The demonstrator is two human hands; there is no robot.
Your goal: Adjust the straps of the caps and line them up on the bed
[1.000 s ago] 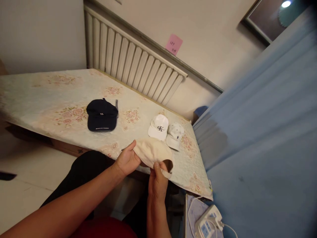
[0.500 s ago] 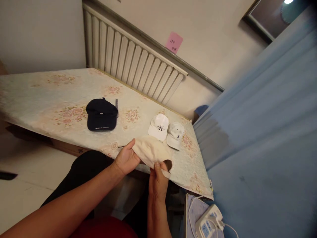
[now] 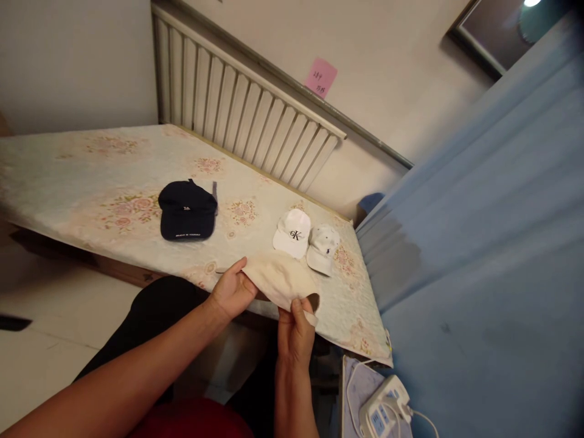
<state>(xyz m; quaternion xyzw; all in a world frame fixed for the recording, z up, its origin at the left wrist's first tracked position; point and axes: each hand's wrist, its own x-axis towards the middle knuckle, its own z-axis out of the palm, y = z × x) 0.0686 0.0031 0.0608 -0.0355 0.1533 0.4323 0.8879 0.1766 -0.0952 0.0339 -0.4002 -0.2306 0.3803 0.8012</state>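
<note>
Cap of cream cloth [image 3: 279,277] is held in both hands above the near edge of the floral cover [image 3: 82,176], on the near side of the two white caps. Its long axis runs obliquely, from upper left at the left hand down to lower right at the right hand. The crown's outer surface faces up. The rear opening [image 3: 314,300] points right, with the strap [image 3: 311,318] below it at the near right end. The peak cannot be made out with certainty.

Left hand [image 3: 233,291]: grips the left end of the cap, thumb on top, fingers underneath and largely hidden. Right hand [image 3: 296,331]: pinches the near lower edge beside the opening, thumb over the cloth; the placing of the covered fingers cannot be told.

White cap with black lettering [image 3: 292,233] rests upright just beyond the held cap, peak toward the near side. White cap with a small dark emblem [image 3: 324,249] sits close on its right, peak likewise toward the near side. Navy cap [image 3: 188,210] lies well apart to the left, peak toward the near edge, one strap end projecting upward at its right side. Radiator [image 3: 246,112] stands along the far edge of the cover.
</note>
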